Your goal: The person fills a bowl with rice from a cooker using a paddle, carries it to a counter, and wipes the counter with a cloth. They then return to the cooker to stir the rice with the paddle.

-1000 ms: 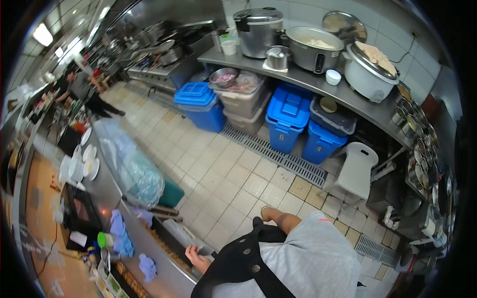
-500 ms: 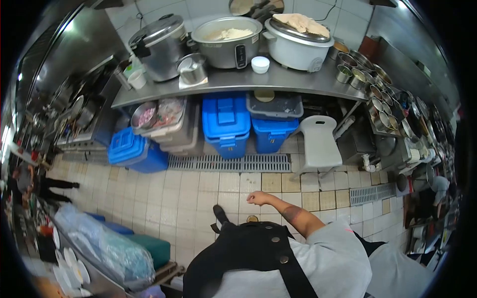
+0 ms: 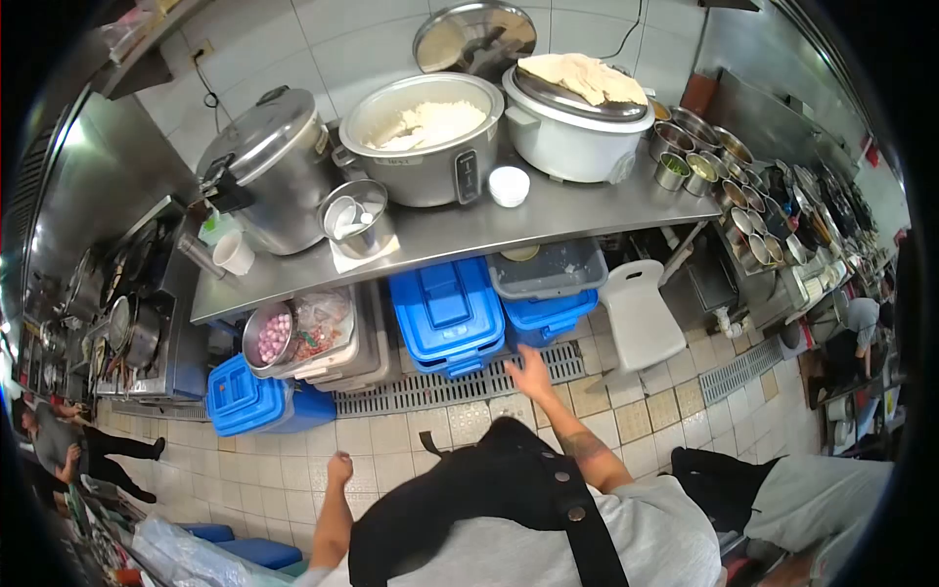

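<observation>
My right hand (image 3: 530, 373) reaches forward over the floor drain, fingers apart and empty, just below the blue bin (image 3: 550, 313). On the left, my left hand (image 3: 339, 468) hangs above the tiles with its fingers curled; whether anything is in it is too small to tell. Beyond both hands, the steel counter (image 3: 430, 249) carries a rice cooker (image 3: 421, 147) with white rice, a stack of white bowls (image 3: 509, 186), a steel pot with utensils (image 3: 354, 220) and a large pressure cooker (image 3: 264, 171).
A grey stool (image 3: 641, 313) stands right of the bins. Below the counter are a larger blue bin (image 3: 445, 308) and a bowl of pink onions (image 3: 268, 338). One person (image 3: 98, 445) stands at far left; others are at right, one close behind me.
The counter and cookers appear nearer. My right hand has reached forward and its fingers have spread. My left hand has come into view, as has more of the person behind me.
</observation>
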A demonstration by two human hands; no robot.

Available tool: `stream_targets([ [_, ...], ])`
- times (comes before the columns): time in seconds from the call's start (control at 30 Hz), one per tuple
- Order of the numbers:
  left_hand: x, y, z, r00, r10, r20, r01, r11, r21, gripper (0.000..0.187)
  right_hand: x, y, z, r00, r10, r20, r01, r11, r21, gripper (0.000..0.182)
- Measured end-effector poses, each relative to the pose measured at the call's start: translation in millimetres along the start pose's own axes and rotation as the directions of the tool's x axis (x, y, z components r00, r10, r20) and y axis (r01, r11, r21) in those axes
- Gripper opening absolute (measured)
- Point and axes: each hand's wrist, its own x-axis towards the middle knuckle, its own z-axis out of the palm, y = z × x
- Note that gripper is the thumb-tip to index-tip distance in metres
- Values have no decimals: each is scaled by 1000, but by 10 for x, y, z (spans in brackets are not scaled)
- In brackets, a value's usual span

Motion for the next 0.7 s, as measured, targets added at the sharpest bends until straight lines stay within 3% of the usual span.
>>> stream_targets([
  [0.03,264,139,-118,997,2,76,-6,999,50,26,293,-135,4,999,-3,-35,4,1000,13,68],
  [0.1,655,576,-295,993,-12,117,14,1000,-18,23,949,-495,-137,988,-88,-129,89,996,1,72],
  [0.13,876,707,-216,997,27,71,-24,999,-47,22,1316,-687,-228,944,-216,-248,222,975,-5,72],
  [0.17,1056,863,-137,998,60,23,-58,995,-77,21,1702,-860,-331,924,-231,-304,251,967,29,71],
  [0.3,1249,1590,401,994,-30,100,60,948,-312,25,3210,-1393,-621,813,-326,-482,384,923,23,72],
  [0.37,1083,1819,870,990,-82,111,119,918,-379,25,3946,-1487,-635,760,-403,-510,400,908,-121,74],
  [0.47,811,2100,1234,967,-180,183,233,913,-334,24,4652,-1675,-620,844,-408,-349,357,912,-202,74],
  [0.5,748,2161,1238,956,-207,207,261,923,-284,24,4702,-1850,-625,861,-370,-348,289,920,-263,67],
  [0.57,705,2227,1153,946,-233,224,282,934,-221,23,4810,-2102,-820,871,-463,-164,420,875,-240,58],
  [0.6,718,2244,1106,950,-235,206,279,935,-219,23,4863,-2195,-823,776,-576,-257,528,816,-234,48],
  [0.63,764,2299,1004,960,-223,169,259,937,-233,23,4950,-2312,-866,752,-605,-261,562,796,-224,40],
  [0.7,929,2806,507,986,-156,66,169,937,-307,21,5354,-2435,-972,782,-623,-39,590,758,-278,29],
])
